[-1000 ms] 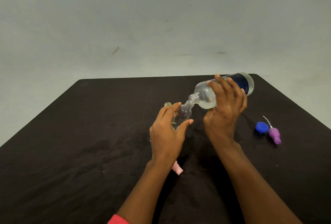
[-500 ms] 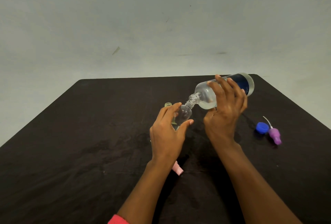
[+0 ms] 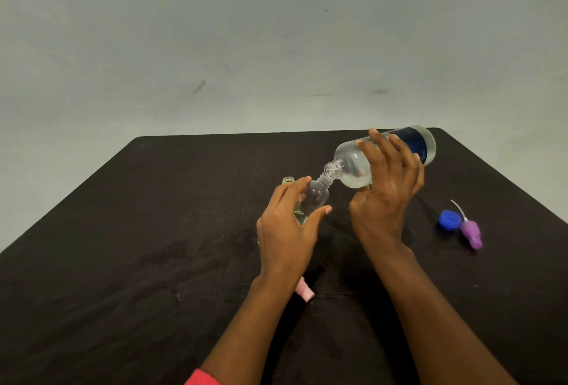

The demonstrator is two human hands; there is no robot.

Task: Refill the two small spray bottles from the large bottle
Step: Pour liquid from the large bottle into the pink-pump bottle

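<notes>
My right hand (image 3: 385, 197) grips the large clear bottle (image 3: 353, 166) with a dark blue label, tipped nearly level, its open threaded neck pointing down-left. That neck meets the mouth of a small clear spray bottle (image 3: 316, 197), which my left hand (image 3: 285, 227) holds between fingers and thumb on the black table (image 3: 153, 231). A little clear liquid lies in the large bottle's lower side. A second small bottle, yellowish, stands just behind my left fingers; only its open neck (image 3: 288, 180) and a sliver of its body show.
A blue cap (image 3: 449, 219) and a purple spray head (image 3: 471, 232) with its white dip tube lie to the right of my right hand. A pink spray head (image 3: 305, 291) lies partly under my left wrist. The table's far edge meets a pale wall.
</notes>
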